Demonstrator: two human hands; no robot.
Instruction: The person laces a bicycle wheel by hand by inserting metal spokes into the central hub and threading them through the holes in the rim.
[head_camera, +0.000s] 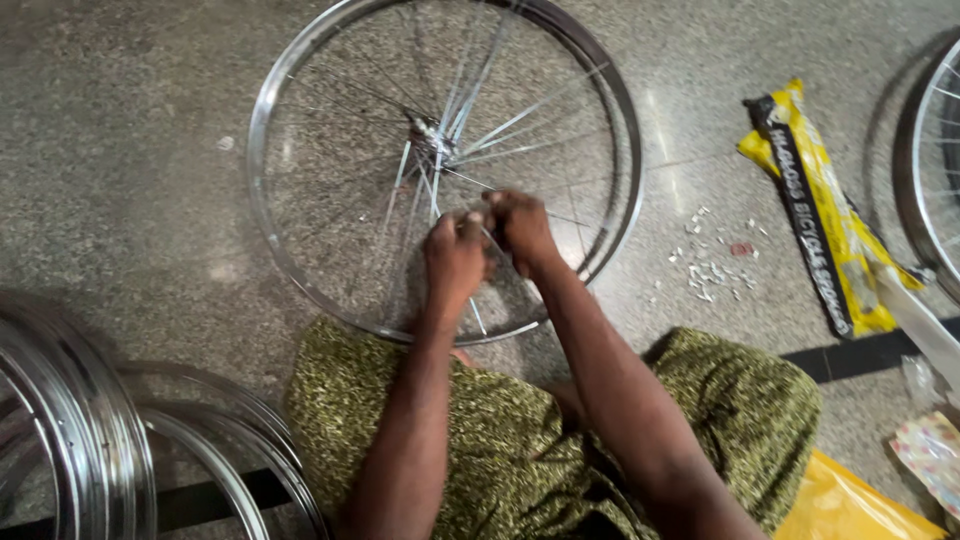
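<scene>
A shiny metal bicycle wheel rim lies flat on the speckled stone floor in front of my knees, with thin spokes fanning out from a central hub. My left hand and my right hand meet over the near half of the wheel, fingers pinched around a spoke between hub and rim. The fingertips hide the exact grip. My lap, in green patterned cloth, is just below the rim.
Several bare metal rims are stacked at the lower left. A yellow and black packet lies at the right beside scattered small metal nipples. Another spoked wheel shows at the right edge. A yellow bag sits at the lower right.
</scene>
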